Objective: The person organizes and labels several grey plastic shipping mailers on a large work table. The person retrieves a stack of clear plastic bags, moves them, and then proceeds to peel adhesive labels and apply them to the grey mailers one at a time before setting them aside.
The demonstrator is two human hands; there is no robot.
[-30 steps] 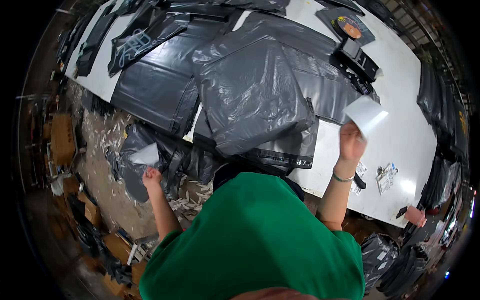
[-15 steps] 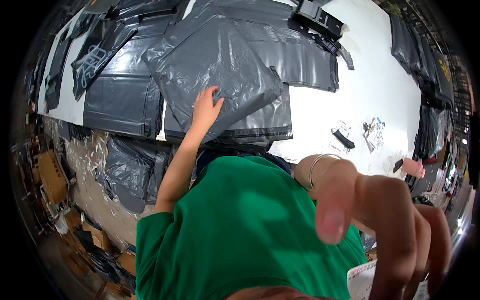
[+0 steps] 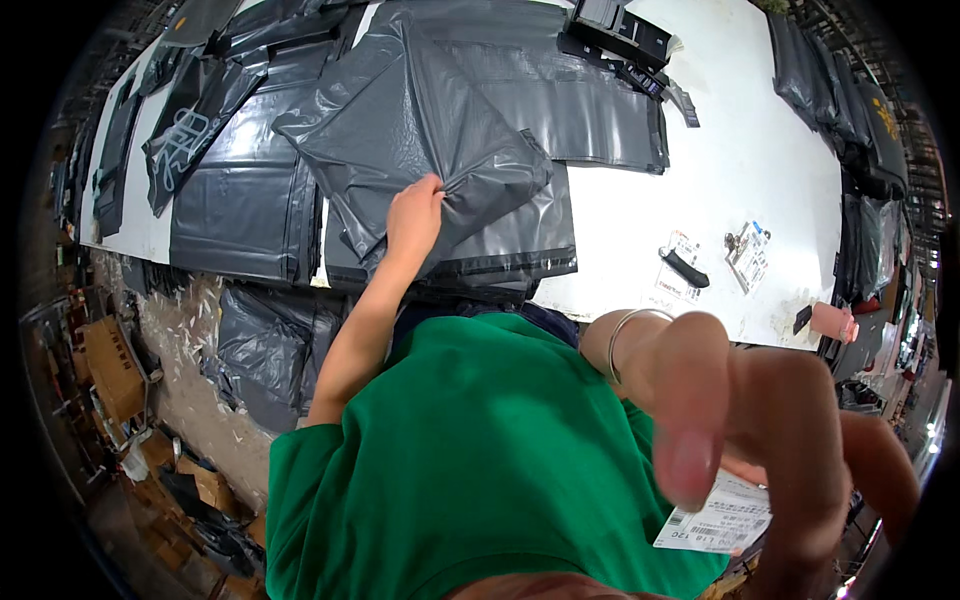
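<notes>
The left hand [image 3: 413, 220] pinches a crumpled, dark-grey plastic bag [image 3: 385, 110] on the white desk [image 3: 750, 190]. The right hand [image 3: 780, 400] curls by a white rectangular paper label [image 3: 715, 518]; whether it grips, I can't tell.

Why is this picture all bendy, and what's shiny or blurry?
Head view: the fisheye lens curves the flat white table and leaves corners black; head view: glare whitens part of the flat, dark-grey plastic bags; head view: the bare right hand looks huge and slightly soft, apparently near the camera.
</notes>
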